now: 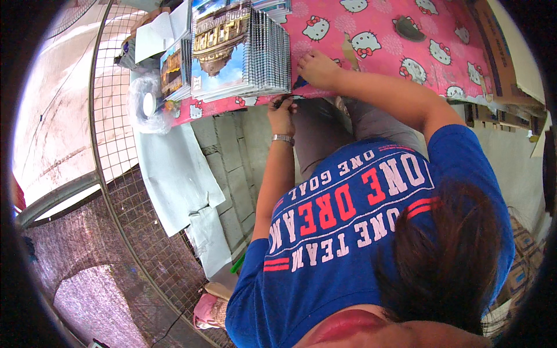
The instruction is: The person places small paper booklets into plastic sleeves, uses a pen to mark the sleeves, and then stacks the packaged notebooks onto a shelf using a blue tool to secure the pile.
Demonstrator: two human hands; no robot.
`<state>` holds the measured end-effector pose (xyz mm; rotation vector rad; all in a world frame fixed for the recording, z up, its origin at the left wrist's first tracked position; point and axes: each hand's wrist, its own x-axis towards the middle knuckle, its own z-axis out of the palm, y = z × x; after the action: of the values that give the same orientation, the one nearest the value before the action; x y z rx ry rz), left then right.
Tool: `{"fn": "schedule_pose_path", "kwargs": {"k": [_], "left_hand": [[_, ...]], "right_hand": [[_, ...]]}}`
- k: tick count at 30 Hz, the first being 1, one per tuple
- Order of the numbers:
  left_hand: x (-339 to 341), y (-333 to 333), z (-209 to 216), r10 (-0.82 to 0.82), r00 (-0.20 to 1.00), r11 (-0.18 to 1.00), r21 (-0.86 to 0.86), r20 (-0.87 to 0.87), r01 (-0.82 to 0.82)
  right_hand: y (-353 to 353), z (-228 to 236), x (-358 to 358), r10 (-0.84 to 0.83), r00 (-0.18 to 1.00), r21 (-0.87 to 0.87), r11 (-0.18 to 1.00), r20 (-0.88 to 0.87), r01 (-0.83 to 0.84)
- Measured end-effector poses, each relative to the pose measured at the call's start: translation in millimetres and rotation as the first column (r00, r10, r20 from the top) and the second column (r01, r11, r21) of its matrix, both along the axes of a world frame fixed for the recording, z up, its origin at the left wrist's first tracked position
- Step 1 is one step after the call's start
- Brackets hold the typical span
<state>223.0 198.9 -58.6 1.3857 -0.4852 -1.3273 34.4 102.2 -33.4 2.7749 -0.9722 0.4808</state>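
A tall stack of spiral-bound notebooks (223,55) with a building photo on the cover stands at the table's front edge. Just right of its wire bindings, my right hand (318,69) rests low over the tabletop with fingers bent. A small dark blue piece (300,83) shows beside that hand; whether the fingers grip it is hidden. My left hand (282,113), with a metal watch on the wrist, is at the table edge below the stack. Its fingers are curled around something small and dark that I cannot make out.
The table (371,64) has a pink cartoon-cat cover. A smaller notebook pile (176,72) stands left, near a clear plastic-wrapped roll (149,105). A dark round object (409,28) lies at the back right. Cardboard boxes (513,58) stand right; wire mesh (119,75) runs along the left.
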Motion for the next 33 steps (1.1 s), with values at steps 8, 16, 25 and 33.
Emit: {"fn": "schedule_pose_path", "kwargs": {"k": [8, 16, 25, 33], "left_hand": [[0.1, 0.8, -5.9, -0.042, 0.985, 0.998, -0.032, 0.167, 0.048], [16.1, 27.8, -1.0, 0.137, 0.876, 0.988, -0.005, -0.462, -0.156], [181.9, -13.2, 56.7, 0.064, 0.601, 0.788, -0.329, -0.797, -0.520], [332.3, -82.8, 236.8, 0.257, 0.870, 0.860, -0.311, -0.420, -0.404]], "right_hand": [[11.7, 37.5, 10.0, -0.034, 0.975, 0.440, 0.888, -0.218, 0.129], [19.5, -0.5, -59.0, -0.239, 0.969, 0.399, 0.897, 0.069, 0.193], [32.1, -0.5, -75.6, -0.275, 0.943, 0.373, 0.908, 0.186, 0.191], [36.1, 5.0, -68.1, -0.247, 0.945, 0.387, 0.910, 0.216, 0.150]]}}
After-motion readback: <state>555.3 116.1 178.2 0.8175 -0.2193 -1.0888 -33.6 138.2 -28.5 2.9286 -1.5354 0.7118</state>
